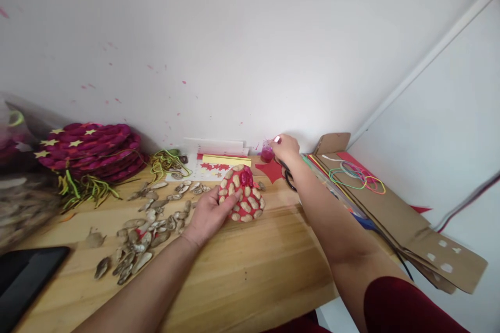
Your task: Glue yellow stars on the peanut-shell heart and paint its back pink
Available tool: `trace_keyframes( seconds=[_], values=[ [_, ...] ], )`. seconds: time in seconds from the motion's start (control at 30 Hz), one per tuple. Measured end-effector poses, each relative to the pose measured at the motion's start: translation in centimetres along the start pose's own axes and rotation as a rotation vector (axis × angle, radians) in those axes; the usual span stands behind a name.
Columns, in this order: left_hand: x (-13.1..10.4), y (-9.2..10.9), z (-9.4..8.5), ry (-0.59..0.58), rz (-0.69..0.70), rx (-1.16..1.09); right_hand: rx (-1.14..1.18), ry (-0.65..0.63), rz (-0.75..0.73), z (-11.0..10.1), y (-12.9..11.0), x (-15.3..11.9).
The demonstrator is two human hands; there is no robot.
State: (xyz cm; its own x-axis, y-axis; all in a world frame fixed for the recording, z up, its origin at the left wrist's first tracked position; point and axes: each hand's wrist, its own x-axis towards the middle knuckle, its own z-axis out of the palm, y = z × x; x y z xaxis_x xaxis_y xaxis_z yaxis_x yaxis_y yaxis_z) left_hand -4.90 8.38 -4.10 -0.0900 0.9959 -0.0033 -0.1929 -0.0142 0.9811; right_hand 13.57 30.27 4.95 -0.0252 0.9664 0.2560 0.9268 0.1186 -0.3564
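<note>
The left hand [209,213] lay flat, steadying a red peanut-studded heart [242,193] on the wooden surface [253,270]; the right hand [284,150] gripped a small pink bottle [267,151].

Landmark = red shell-covered piece [242,193], mid bench. Bare wood [253,276] in front of it, toward me: open, room for both my arms. Left of it, loose peanut shells [150,223] clutter the top; further left, green strings [84,187] & stack of red discs [91,148]. Behind it, star sheet & papers [219,164] fill the strip to the wall. Right of it, scissors [289,179], then cardboard w/ rubber bands [390,208] block that side.
</note>
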Motion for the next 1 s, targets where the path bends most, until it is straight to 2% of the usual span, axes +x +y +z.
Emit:
trace_keyframes(
  seconds=[0.2,0.4,0.53,0.7,0.8,0.9,1.0],
  values=[
    [-0.2,0.7,0.2,0.035,0.032,0.073,-0.014,0.031,-0.009,-0.4,-0.2,-0.2],
    [-0.1,0.4,0.2,0.018,0.035,0.019,0.052,0.082,-0.039,-0.6,-0.1,-0.7],
    [-0.1,0.3,0.2,0.030,0.038,0.029,0.121,0.152,-0.039,-0.9,0.2,-1.3],
    [-0.1,0.7,0.3,0.032,0.060,0.044,0.277,0.272,-0.018,-2.3,0.9,-2.5],
    [-0.3,1.2,0.5,0.074,0.110,0.106,0.438,0.346,-0.034,-3.4,0.7,-5.2],
    [-0.5,1.4,0.7,0.102,0.181,0.176,0.907,0.381,-0.183,-4.2,-0.7,-9.9],
    [-0.7,1.3,0.8,0.106,0.240,0.226,0.988,0.393,-0.312,-4.4,-2.5,-14.8]
  ],
)
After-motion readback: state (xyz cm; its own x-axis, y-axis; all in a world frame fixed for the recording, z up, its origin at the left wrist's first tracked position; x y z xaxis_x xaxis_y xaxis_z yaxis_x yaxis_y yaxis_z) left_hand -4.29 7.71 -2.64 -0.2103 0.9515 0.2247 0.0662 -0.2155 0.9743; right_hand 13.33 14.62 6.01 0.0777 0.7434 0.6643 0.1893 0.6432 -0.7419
